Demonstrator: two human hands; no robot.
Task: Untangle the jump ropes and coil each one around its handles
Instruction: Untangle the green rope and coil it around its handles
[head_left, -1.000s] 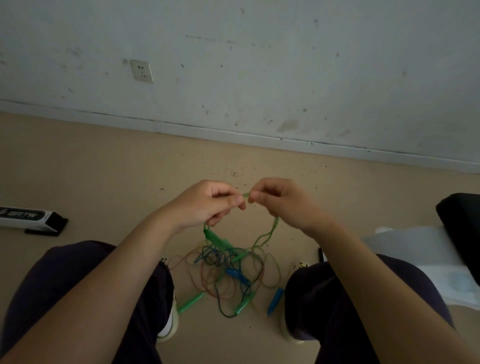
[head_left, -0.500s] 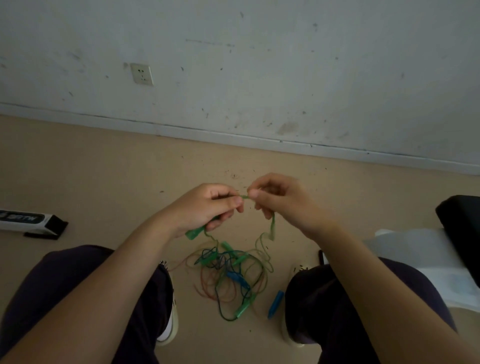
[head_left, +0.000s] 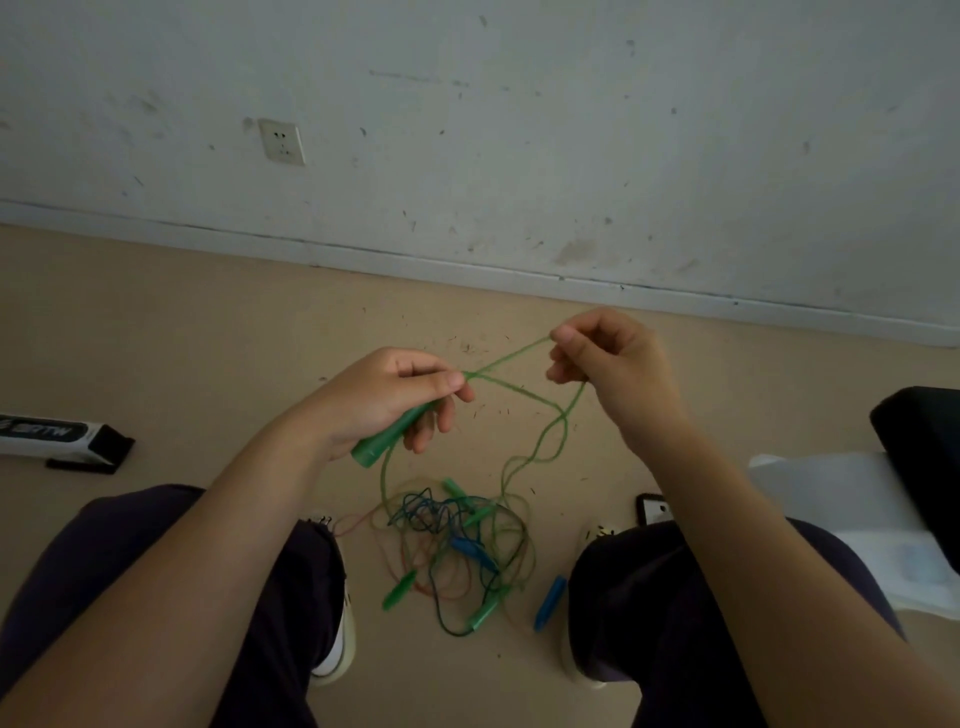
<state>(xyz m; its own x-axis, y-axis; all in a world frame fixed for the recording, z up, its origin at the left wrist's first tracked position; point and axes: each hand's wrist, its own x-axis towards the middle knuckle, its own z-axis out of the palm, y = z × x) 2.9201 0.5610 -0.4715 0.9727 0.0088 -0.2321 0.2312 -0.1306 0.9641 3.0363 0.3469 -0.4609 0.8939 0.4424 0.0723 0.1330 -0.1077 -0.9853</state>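
Hands (head_left: 384, 400) (head_left: 613, 364) pinching green rope (head_left: 511, 358), tangle (head_left: 457, 545) on floor (head_left: 156, 338)

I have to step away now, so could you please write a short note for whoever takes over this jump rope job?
Left hand: holds a green handle and pinches the green rope.
Right hand: pinches the same rope higher up, drawn out between the hands.
That rope hangs down into the tangle on the floor between the feet, where green, blue and orange cords mix; a blue handle lies at its right edge.
Done: one green handle lifted out.
Left: free every rope and coil each around its handles.
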